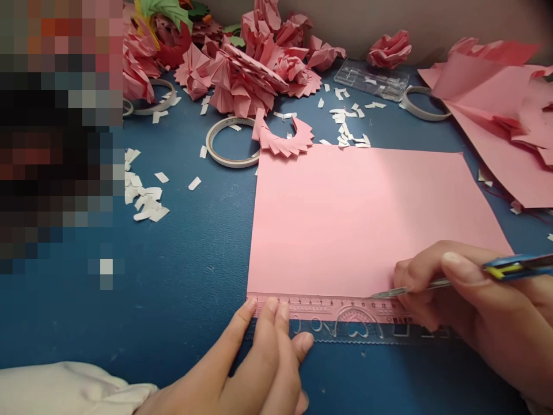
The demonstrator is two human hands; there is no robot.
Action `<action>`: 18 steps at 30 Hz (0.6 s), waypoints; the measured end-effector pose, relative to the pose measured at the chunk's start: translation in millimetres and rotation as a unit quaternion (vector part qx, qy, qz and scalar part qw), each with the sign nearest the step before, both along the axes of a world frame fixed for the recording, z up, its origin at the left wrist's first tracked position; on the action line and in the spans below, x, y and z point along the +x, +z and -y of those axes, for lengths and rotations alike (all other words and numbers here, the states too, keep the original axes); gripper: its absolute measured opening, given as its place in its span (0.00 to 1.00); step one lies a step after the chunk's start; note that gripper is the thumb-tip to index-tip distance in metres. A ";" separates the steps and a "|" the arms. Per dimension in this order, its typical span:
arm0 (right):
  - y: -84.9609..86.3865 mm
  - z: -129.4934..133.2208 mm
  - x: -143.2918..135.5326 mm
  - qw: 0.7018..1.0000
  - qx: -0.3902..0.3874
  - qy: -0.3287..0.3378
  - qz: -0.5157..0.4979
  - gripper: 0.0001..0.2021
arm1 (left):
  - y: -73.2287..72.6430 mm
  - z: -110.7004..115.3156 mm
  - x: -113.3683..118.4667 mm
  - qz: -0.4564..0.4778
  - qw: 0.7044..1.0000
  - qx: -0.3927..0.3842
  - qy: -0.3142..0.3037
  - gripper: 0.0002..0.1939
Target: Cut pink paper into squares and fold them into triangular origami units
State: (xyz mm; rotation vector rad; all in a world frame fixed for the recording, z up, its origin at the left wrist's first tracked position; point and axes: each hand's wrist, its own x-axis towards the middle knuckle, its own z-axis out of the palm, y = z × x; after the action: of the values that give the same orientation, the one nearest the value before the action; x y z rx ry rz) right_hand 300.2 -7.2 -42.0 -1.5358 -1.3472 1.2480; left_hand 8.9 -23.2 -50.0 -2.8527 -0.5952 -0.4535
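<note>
From where I stand, taking the smooth rectangular pink paper sheet point(358, 213) as the dial, with twelve toward the wall, it lies flat on the dark blue tabletop point(194, 276). A clear plastic ruler point(332, 311) with cut-out shapes overlaps its edge at six o'clock. The person's left hand point(246, 363) comes in at seven, fingers loosely extended, grasping nothing, the fingertips pressing on the ruler's end. The right hand point(479, 305), at four, is closed around a pointed metal tool with a blue-and-yellow handle point(518, 266), its tip at the ruler's upper edge. At ten sits a pale ring-shaped tape roll point(235, 163), and just beside it a pleated pink paper crescent point(283, 144) overlaps the sheet's corner. Crumpled pink folded-paper flowers point(248, 80) pile up at eleven; small white paper scraps point(149, 204) lie scattered at nine.
</note>
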 end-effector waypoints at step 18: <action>24.1 -12.2 -15.2 0.999 -0.031 0.019 -0.019 0.26 | -6.2 2.2 4.0 0.073 0.996 -0.013 0.045 0.13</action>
State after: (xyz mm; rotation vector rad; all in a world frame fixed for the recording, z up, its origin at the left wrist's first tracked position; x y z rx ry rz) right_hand 285.0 5.0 -17.9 -1.5273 -1.3298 1.3471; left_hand 12.8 -25.4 -56.3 -2.8193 -0.7562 -0.6477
